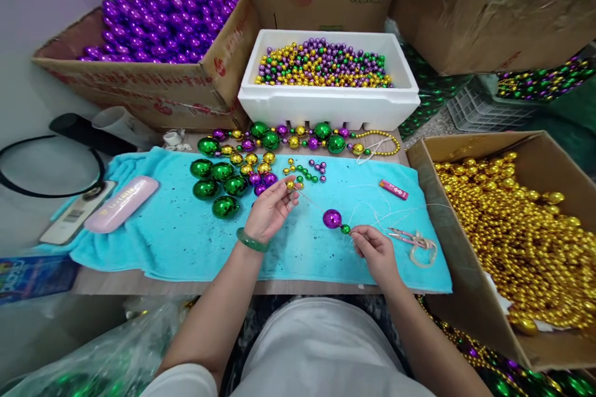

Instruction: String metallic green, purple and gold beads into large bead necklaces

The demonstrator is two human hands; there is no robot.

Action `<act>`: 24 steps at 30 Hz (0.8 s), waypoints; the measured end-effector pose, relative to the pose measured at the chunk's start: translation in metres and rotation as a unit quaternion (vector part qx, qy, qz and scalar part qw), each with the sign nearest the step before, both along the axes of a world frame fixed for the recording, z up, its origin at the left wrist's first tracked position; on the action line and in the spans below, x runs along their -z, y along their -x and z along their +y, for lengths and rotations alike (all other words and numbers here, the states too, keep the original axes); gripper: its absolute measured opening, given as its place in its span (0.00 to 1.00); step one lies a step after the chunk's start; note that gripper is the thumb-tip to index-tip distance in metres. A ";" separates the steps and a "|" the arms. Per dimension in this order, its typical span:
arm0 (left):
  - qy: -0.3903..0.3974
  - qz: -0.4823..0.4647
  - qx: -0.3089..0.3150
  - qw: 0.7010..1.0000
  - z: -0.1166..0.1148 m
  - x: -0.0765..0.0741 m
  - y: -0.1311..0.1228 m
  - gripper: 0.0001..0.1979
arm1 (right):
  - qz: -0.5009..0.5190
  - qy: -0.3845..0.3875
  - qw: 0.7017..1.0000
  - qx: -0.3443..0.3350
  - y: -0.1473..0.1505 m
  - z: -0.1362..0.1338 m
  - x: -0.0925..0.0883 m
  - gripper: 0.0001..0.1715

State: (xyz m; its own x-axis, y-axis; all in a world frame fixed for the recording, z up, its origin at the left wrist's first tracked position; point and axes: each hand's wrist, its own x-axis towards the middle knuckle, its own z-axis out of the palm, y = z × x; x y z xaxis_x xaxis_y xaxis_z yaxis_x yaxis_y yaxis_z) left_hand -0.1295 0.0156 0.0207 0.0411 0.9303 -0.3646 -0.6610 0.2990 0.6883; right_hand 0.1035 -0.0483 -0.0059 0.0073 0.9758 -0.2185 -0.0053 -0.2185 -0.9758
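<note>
My left hand (274, 206), with a green bangle (252, 240) on its wrist, pinches a small gold bead (290, 185) at its fingertips. A thin thread or needle runs from there toward a large purple bead (332, 218). Against that sits a small green bead (345, 229), and my right hand (374, 249) has its thumb and finger closed at the bead's lower end. Around my left hand lie large green balls (225, 206), gold balls (264, 168), purple balls (270, 179) and small loose beads (305, 172). Everything rests on a turquoise towel (186, 248).
Behind stands a white foam box (326, 102) of small beads. Finished bead strands (298, 136) lie before it. Cardboard boxes hold purple beads (167, 22) and gold bead chains (521, 248). Thread snips (410, 237), a red packet (393, 190), a pink case (121, 205) and a phone (69, 217) lie about.
</note>
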 end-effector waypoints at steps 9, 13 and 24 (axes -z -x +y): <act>-0.033 0.039 -0.028 0.998 -0.003 0.006 0.000 0.12 | -0.007 0.002 1.000 -0.014 0.003 0.001 -0.002 0.16; -0.041 0.054 -0.036 0.997 -0.004 0.006 0.001 0.14 | -0.020 -0.005 1.000 -0.019 0.005 0.001 -0.003 0.16; -0.053 0.094 -0.046 0.993 -0.005 0.006 0.002 0.17 | -0.022 0.006 1.000 -0.014 0.004 0.000 -0.005 0.16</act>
